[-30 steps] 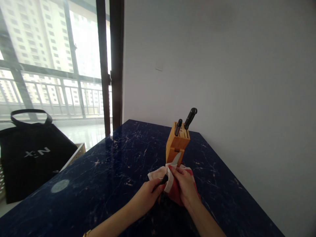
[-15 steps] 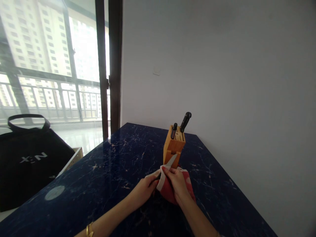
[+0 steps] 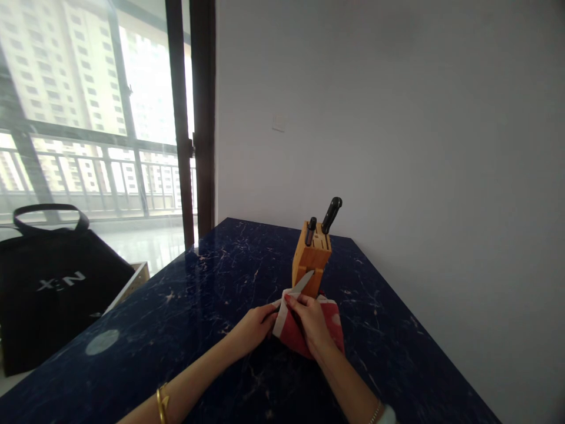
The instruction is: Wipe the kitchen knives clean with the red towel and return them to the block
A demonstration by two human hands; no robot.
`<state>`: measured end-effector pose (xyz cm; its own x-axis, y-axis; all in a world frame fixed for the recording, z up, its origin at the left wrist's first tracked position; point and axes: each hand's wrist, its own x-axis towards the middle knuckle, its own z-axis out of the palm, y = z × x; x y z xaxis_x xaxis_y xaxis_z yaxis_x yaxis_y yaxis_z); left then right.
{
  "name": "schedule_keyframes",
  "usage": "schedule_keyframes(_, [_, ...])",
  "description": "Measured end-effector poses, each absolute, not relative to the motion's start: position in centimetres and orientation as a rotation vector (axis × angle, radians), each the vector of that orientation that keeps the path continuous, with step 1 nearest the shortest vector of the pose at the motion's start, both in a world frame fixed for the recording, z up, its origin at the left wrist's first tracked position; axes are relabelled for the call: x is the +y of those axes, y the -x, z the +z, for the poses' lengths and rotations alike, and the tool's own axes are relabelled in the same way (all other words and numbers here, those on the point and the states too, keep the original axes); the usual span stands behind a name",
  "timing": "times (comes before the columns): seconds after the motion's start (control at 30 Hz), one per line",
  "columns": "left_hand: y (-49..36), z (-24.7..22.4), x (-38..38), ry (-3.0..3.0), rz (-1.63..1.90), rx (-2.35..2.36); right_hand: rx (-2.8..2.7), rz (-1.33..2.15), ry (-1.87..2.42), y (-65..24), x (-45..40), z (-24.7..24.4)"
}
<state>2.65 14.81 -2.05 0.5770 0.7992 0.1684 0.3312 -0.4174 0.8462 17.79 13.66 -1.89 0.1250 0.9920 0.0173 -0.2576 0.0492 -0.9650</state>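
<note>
Here, the left hand (image 3: 252, 330) grips the knife (image 3: 303, 282) at its near end; the right hand (image 3: 312, 320) pinches the red-and-white cloth (image 3: 289, 334) over the lower blade. The exposed tip points obliquely upward before the wooden knife block (image 3: 311, 258), which stands on the table (image 3: 198, 306).

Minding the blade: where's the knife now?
In the head view, just right of centre, the knife slants from the left hand past the cloth, by the wooden block.
</note>
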Motion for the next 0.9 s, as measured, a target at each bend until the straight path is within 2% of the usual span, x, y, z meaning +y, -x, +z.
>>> schedule_keyframes(0.23, [-2.7,-1.2,13.5,-2.005,0.751,0.917,-0.897,1.083,1.009,-19.2,12.5,-0.7])
schedule_keyframes(0.53, [-2.2,-0.2,12.8,-2.011,0.829,0.827,-0.876,1.321,0.919,-17.5,11.8,-0.6])
schedule_keyframes(0.9, [-2.3,-0.5,12.8,-2.018,0.915,0.807,-0.831,1.388,0.868,-17.2,11.4,-0.4])
